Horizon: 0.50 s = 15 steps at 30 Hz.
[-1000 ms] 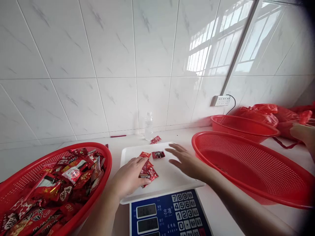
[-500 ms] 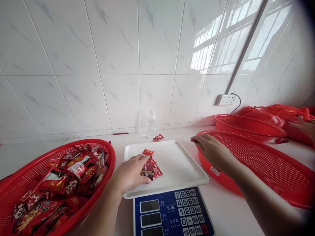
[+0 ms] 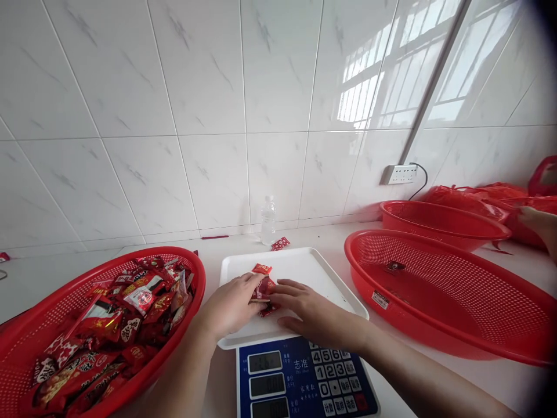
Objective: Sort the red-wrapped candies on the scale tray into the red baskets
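Observation:
A white tray (image 3: 319,264) sits on a blue weighing scale (image 3: 300,386). On the tray lies a small pile of red snack packets (image 3: 262,284), partly covered by my hands. My left hand (image 3: 235,302) is curled over the pile's left side, gripping packets between thumb and fingers. From the right, my right hand (image 3: 311,310) reaches in, its fingers apart and the tips at the packets' right edge. Left of the tray, a red basket (image 3: 198,273) holds many snack packets. In the red basket on the right (image 3: 435,319) lies one small dark packet (image 3: 395,266).
Behind the tray stand a clear plastic bottle (image 3: 268,220) and a loose red packet (image 3: 280,244). Another red basket (image 3: 444,229) and red bags (image 3: 465,200) are at the back right, where another person's hand (image 3: 537,223) shows. A power strip (image 3: 399,174) hangs on the tiled wall.
My right hand has swung left from the rim of the right basket to the pile on the tray. A small dark packet now shows inside that basket. My left hand has stayed at the pile.

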Each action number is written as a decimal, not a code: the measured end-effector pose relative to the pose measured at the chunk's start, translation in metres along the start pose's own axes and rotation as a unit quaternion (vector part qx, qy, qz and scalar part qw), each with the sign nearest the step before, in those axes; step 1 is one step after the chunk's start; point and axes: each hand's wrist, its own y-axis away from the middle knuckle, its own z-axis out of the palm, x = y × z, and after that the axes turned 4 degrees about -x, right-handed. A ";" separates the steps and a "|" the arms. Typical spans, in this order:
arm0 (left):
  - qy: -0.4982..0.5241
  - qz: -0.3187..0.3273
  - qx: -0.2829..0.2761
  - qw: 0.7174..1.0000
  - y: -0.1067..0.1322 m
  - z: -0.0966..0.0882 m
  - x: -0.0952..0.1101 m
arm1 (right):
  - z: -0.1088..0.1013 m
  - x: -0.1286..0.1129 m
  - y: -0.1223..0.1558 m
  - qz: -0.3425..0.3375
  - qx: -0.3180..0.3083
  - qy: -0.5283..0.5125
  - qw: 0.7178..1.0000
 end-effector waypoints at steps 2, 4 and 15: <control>-0.015 -0.016 -0.001 1.000 0.001 -0.002 0.000 | 0.004 -0.002 -0.004 -0.005 0.005 -0.008 1.000; -0.028 -0.037 0.004 0.999 0.001 -0.005 0.002 | 0.007 0.003 -0.004 0.005 0.019 -0.010 1.000; 0.036 -0.029 0.100 0.994 -0.002 -0.008 0.000 | -0.035 0.077 0.077 0.270 0.215 0.043 0.937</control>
